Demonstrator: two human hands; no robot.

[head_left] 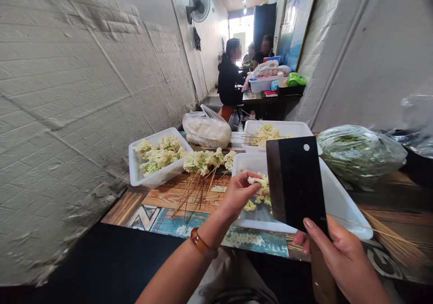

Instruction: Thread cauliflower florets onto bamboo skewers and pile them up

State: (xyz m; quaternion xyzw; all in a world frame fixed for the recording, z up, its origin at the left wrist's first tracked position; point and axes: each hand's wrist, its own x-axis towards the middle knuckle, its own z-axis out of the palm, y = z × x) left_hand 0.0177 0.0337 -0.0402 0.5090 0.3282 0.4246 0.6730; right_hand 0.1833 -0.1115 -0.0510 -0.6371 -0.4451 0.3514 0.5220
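Note:
In my right hand [341, 250] is a cleaver [297, 182] with a wide dark blade and a brown handle, its blade raised upright over a white tray [345, 204]. My left hand [241, 193] pinches a cauliflower floret [256, 181] above the left side of that tray. More florets [250, 205] lie in the tray below, partly hidden behind the blade. Left of my left hand, skewered cauliflower [203, 160] lies on the table with its thin sticks [186, 195] pointing toward me.
A white tub of cauliflower [154, 177] stands at the left, another tray [297, 127] behind. Around them are a white plastic bag [207, 130], a bag of green vegetables [361, 153] and loose skewers [392, 236]. People [232, 76] sit at a farther table.

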